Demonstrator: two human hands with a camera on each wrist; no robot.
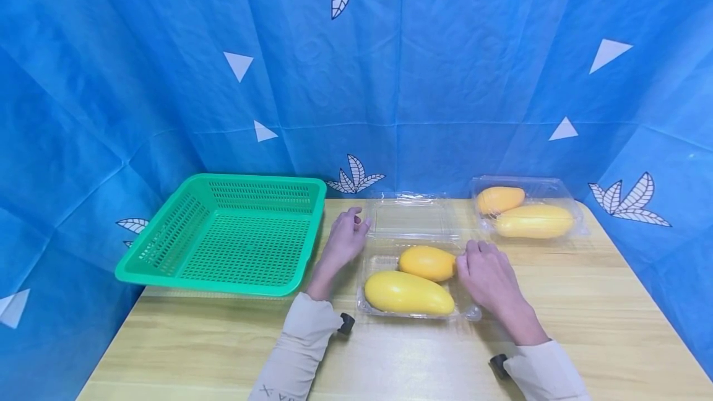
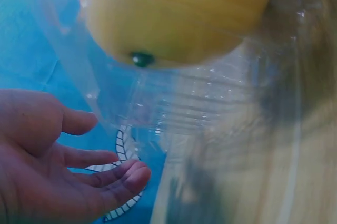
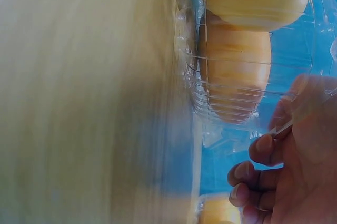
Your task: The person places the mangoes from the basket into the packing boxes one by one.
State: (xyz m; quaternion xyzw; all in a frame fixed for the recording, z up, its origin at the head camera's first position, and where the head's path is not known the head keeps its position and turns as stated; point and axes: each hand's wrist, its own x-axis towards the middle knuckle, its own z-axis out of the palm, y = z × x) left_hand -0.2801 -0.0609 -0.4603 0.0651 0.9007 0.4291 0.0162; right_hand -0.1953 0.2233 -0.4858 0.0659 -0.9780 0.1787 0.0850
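A clear plastic clamshell container [image 1: 384, 262] lies with its lid [image 1: 409, 218] folded back toward the curtain. In it are a large yellow mango [image 1: 409, 293] and a smaller orange-yellow mango [image 1: 426, 263]. My right hand [image 1: 491, 277] pinches the container's right rim between thumb and finger, as the right wrist view shows. Beside the lid's left edge is my left hand [image 1: 346, 237], fingers loosely extended; the left wrist view shows this hand [image 2: 68, 166] close to the plastic with nothing in its grasp.
A green slotted basket [image 1: 250, 246] stands on the left of the wooden table [image 1: 412, 364]. At the back right, a closed clear container [image 1: 548, 187] holds two more mangoes [image 1: 535, 221]. Blue patterned curtain [image 1: 445, 79] borders the table behind and at both sides.
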